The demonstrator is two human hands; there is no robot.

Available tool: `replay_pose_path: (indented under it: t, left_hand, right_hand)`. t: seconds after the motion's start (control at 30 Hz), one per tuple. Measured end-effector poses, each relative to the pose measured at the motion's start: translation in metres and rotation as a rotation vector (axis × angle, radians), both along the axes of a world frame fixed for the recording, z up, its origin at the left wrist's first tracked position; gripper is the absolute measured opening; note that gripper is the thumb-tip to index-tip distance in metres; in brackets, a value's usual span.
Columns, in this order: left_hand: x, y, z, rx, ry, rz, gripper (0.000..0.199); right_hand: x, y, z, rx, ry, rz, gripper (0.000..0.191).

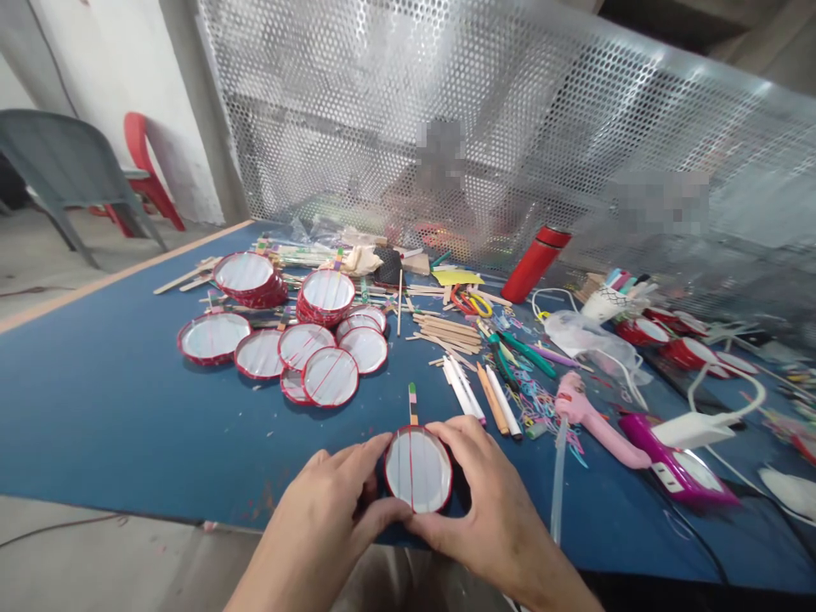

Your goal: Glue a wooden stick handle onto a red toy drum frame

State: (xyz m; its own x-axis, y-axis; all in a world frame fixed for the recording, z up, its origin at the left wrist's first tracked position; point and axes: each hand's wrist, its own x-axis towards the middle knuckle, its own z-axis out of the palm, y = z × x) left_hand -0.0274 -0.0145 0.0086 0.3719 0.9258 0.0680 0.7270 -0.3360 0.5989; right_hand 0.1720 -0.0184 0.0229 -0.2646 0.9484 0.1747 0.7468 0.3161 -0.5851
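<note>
A round white disc with a red rim (419, 470) is held at the table's front edge, a red line running down its face. A stick with coloured bands (413, 403) sticks out from its far side. My left hand (335, 501) grips the disc's left side between thumb and fingers. On the right side, my right hand (488, 493) grips it the same way, both thumbs at the near rim. Similar discs (331, 376) lie overlapping and stacked to the left, beyond my hands.
Capped markers (490, 399), wooden sticks (450, 330), a pink glue gun (596, 421) and a purple power strip (679, 463) lie to the right. A red bottle (536, 264) leans near the perforated metal sheet (357, 110) behind the blue table (127, 408).
</note>
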Motion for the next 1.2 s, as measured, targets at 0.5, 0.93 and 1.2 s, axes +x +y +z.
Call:
replay_pose_path:
  t: [0.5,0.93,1.2]
  left_hand:
    - [0.004,0.001,0.01,-0.118,0.084,0.021,0.04]
    - [0.009,0.005,0.025,-0.231,0.191,0.042,0.021]
    - [0.006,0.009,0.019,-0.169,0.161,0.022,0.068]
  right_hand:
    - [-0.001,-0.001,0.0,-0.032,-0.061,-0.048,0.052]
    - [-0.005,0.003,0.013,-0.112,-0.155,-0.069,0.051]
    - [-0.007,0.004,0.018,-0.137,-0.228,-0.072,0.053]
